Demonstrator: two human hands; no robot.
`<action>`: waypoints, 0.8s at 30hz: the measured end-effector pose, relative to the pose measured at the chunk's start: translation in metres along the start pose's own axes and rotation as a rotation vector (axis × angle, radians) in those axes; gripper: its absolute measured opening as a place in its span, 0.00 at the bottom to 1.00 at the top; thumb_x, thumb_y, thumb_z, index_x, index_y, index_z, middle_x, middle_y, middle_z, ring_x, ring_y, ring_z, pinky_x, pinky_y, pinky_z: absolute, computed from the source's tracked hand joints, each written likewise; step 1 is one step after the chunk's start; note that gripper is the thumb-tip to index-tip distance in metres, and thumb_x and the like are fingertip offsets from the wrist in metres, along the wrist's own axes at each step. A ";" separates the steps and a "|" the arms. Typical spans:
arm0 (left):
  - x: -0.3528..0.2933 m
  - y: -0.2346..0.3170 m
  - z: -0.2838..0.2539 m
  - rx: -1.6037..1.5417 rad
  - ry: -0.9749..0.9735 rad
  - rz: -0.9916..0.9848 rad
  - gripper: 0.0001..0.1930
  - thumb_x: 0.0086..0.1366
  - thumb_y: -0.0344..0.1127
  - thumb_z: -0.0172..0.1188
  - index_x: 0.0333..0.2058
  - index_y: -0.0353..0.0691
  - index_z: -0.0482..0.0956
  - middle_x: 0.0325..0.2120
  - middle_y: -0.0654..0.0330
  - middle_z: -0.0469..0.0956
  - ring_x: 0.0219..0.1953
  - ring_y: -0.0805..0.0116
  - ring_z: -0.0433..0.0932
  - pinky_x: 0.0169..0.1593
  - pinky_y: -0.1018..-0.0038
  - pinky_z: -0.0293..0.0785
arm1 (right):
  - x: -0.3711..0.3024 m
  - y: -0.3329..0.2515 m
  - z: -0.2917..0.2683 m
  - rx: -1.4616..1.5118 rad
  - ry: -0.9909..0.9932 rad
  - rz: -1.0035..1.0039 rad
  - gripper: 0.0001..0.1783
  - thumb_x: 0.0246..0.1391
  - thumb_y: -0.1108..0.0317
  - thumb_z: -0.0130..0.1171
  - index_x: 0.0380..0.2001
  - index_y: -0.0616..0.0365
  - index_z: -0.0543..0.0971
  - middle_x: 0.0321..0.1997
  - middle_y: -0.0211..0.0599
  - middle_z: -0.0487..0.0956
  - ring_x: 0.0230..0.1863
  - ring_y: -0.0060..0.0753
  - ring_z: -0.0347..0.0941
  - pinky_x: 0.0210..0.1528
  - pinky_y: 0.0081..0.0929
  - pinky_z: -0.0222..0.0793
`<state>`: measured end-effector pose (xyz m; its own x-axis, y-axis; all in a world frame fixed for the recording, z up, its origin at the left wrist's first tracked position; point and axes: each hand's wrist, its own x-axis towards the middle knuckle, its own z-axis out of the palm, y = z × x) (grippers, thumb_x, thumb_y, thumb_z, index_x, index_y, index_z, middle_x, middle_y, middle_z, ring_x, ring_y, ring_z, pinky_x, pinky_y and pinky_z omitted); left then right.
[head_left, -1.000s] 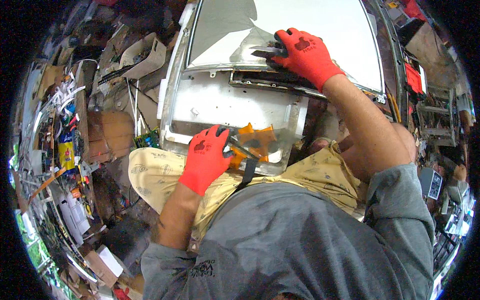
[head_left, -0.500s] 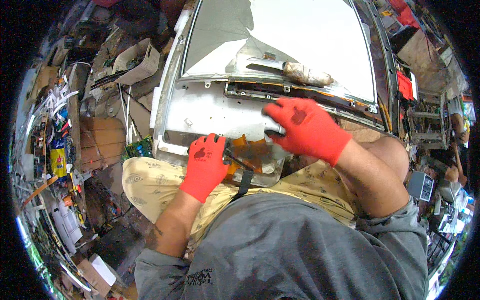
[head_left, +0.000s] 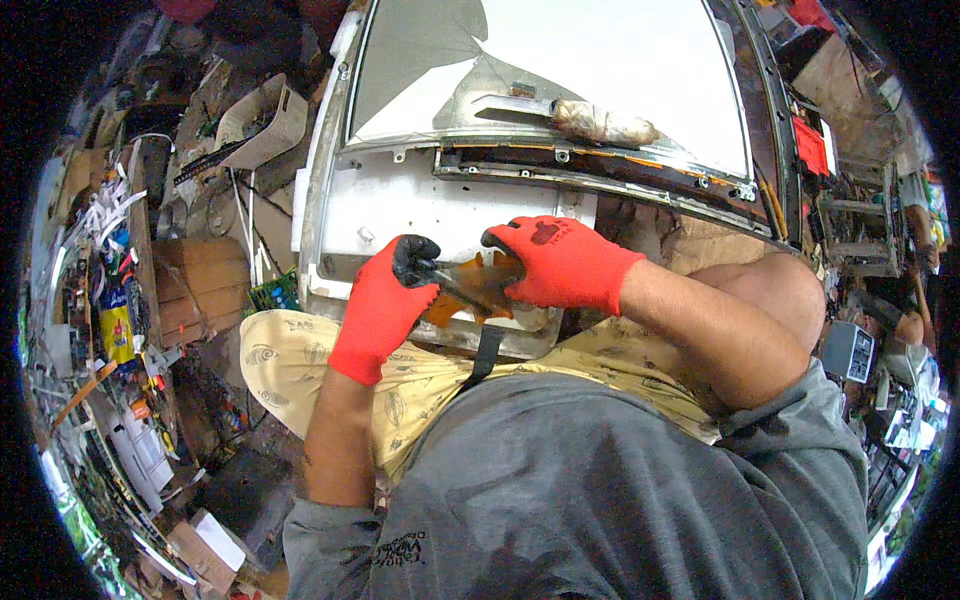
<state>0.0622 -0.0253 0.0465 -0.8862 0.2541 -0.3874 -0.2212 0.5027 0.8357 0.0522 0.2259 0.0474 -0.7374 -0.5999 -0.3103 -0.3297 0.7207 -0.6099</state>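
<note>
I wear red gloves with black palms. My left hand (head_left: 385,295) is closed on one end of a dark strip with orange-brown film tabs (head_left: 468,287). The strip's other end is pinched by my right hand (head_left: 565,262), so it spans between them above my lap. My fingertips partly cover it. Just beyond the hands lies a white panel (head_left: 400,200). Farther off is a large screen panel (head_left: 600,60) with cracks across its left part. A knife with a wrapped handle (head_left: 603,122) rests on the screen's near edge, its blade pointing left.
A narrow metal rail (head_left: 590,182) runs along the screen's near side. At left stand a beige bin (head_left: 265,125), a green circuit board (head_left: 273,294) and piled scrap. A grey box (head_left: 845,351) sits right of my knee. A black strap (head_left: 486,357) hangs at my waist.
My right hand has come down and left to take the strip's right end. My left hand has turned, now showing its black fingertips, and the strip is held between both.
</note>
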 end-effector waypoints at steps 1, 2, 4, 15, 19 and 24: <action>0.000 -0.002 -0.001 -0.038 -0.005 0.038 0.18 0.53 0.22 0.62 0.45 0.35 0.76 0.36 0.60 0.81 0.38 0.73 0.79 0.44 0.75 0.75 | 0.001 0.001 0.002 0.040 0.004 0.003 0.32 0.46 0.59 0.64 0.56 0.57 0.71 0.51 0.47 0.76 0.51 0.49 0.74 0.52 0.40 0.71; 0.000 0.000 -0.001 -0.108 -0.009 0.021 0.18 0.54 0.22 0.62 0.45 0.35 0.76 0.37 0.60 0.80 0.39 0.73 0.78 0.44 0.76 0.75 | 0.001 0.003 0.003 0.080 0.008 0.003 0.31 0.46 0.60 0.64 0.55 0.57 0.71 0.51 0.48 0.77 0.51 0.49 0.74 0.53 0.40 0.71; -0.002 0.006 -0.002 -0.247 -0.017 -0.011 0.19 0.54 0.21 0.62 0.47 0.36 0.76 0.41 0.61 0.80 0.40 0.74 0.78 0.46 0.77 0.74 | 0.004 0.004 0.003 0.152 -0.021 0.027 0.28 0.47 0.61 0.63 0.53 0.56 0.73 0.50 0.49 0.78 0.51 0.50 0.75 0.53 0.40 0.71; 0.002 0.008 -0.001 -0.401 0.134 0.079 0.26 0.56 0.23 0.64 0.55 0.35 0.71 0.46 0.55 0.77 0.39 0.73 0.78 0.41 0.79 0.76 | 0.014 0.009 -0.020 0.439 -0.088 0.126 0.13 0.51 0.66 0.60 0.40 0.56 0.79 0.35 0.39 0.82 0.37 0.35 0.78 0.42 0.33 0.72; 0.000 0.007 -0.005 -0.445 0.049 0.005 0.28 0.56 0.25 0.66 0.56 0.32 0.70 0.46 0.55 0.76 0.37 0.73 0.78 0.39 0.79 0.75 | 0.013 0.014 -0.028 0.678 -0.050 0.107 0.11 0.53 0.72 0.58 0.40 0.60 0.80 0.32 0.31 0.82 0.32 0.23 0.76 0.37 0.26 0.72; 0.003 0.005 -0.006 -0.564 0.037 -0.014 0.26 0.56 0.24 0.66 0.54 0.29 0.71 0.41 0.57 0.79 0.36 0.74 0.78 0.38 0.80 0.75 | 0.016 0.020 -0.028 0.947 -0.123 0.104 0.09 0.55 0.74 0.54 0.39 0.62 0.80 0.33 0.33 0.81 0.32 0.23 0.76 0.37 0.26 0.75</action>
<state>0.0555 -0.0268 0.0520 -0.8928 0.2167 -0.3949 -0.4078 -0.0164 0.9129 0.0174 0.2405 0.0502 -0.6516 -0.6196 -0.4377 0.3871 0.2247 -0.8943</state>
